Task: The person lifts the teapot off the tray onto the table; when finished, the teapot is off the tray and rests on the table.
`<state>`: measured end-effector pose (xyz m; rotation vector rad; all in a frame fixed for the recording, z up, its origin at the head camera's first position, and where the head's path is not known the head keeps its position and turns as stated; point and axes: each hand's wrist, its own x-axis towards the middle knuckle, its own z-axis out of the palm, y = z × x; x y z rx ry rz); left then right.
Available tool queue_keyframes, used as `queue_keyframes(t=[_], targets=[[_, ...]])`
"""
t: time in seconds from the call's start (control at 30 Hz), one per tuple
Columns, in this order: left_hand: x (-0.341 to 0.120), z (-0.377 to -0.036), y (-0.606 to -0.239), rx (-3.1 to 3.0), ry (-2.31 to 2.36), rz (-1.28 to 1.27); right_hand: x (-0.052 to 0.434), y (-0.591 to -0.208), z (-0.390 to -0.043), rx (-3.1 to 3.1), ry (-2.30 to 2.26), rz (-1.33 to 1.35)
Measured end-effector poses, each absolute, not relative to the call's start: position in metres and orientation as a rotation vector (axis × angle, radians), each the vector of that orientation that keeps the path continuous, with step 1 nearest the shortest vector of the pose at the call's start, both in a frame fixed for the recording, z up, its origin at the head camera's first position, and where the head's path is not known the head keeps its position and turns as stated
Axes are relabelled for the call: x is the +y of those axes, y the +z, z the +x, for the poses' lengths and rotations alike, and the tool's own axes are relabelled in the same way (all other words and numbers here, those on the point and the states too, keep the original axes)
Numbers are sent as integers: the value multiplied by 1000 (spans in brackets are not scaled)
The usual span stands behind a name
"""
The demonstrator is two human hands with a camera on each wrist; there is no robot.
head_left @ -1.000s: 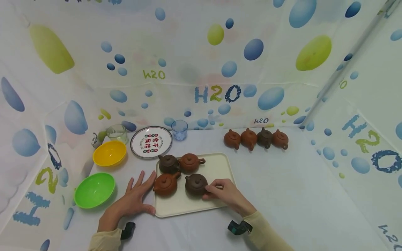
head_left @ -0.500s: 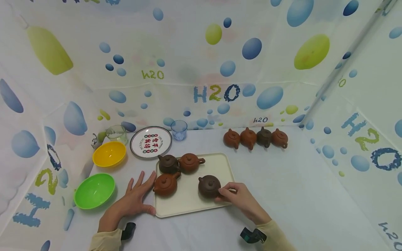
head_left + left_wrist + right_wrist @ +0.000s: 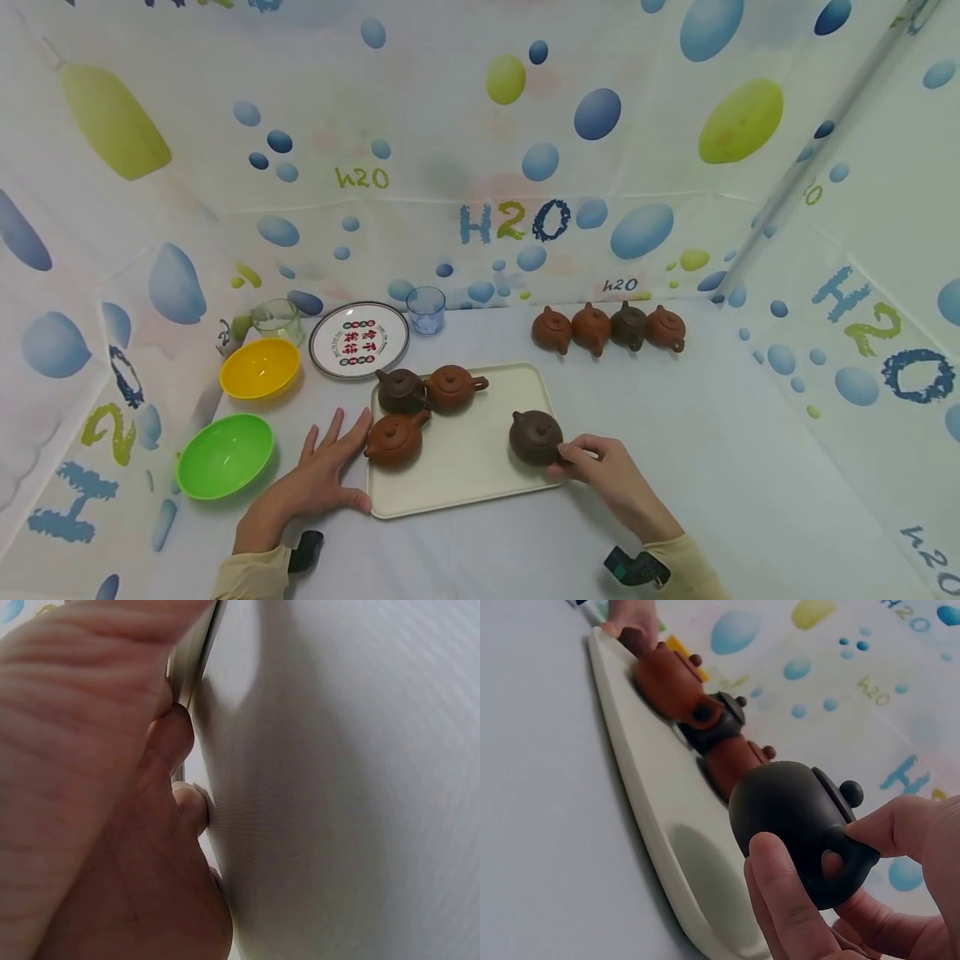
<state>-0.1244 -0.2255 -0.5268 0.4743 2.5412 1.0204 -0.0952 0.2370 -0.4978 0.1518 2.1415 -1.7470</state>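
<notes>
While the right hand (image 3: 600, 471) sits low and right of centre in the head view, its thumb and fingers (image 3: 787, 900) pinch the handle of a dark brown teapot (image 3: 536, 437). That teapot is at the right edge of the cream tray (image 3: 465, 475), and the right wrist view shows it lifted clear of the tray's surface (a shadow lies on the tray beneath it). Its lid, with a small round knob, is on.

Lower left of centre, the left hand (image 3: 322, 479) lies flat with fingers spread, the thumb against the tray's near left corner and the fingertips close to a reddish-brown teapot (image 3: 395, 441). Seen from the left wrist view, the thumb and fingers press against the tray's rim (image 3: 191, 667) and hold nothing.

Three teapots stay grouped on the tray's left half: the reddish-brown one in front, another dark brown teapot (image 3: 400, 390) behind it, and a lighter brown teapot (image 3: 453, 387) just beside that, touching it.

Further up the frame, a row of four small teapots (image 3: 607, 327) stands on the white table (image 3: 675, 433) near the back wall. At the left are a green bowl (image 3: 225, 455), a yellow bowl (image 3: 259, 367), a clear glass (image 3: 277, 319), a printed round plate (image 3: 359, 339) and a blue cup (image 3: 427, 310).
</notes>
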Motion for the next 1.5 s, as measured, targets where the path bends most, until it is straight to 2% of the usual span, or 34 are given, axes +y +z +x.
queue_keyframes(t=[0.3,0.6,1.07,1.5], targets=[[-226,-126,-530,2568,1021,469,256,-490,-101,2213,-1744,309],[-227,-124,-530,2551,1067,496,266,-492,-125,2195,-1840,500],[-225,-122,-523,2550,1038,483,278,-498,-170,2247,-1777,534],[-226,-125,-524,2544,1012,467,277,-502,-181,2236,-1754,565]])
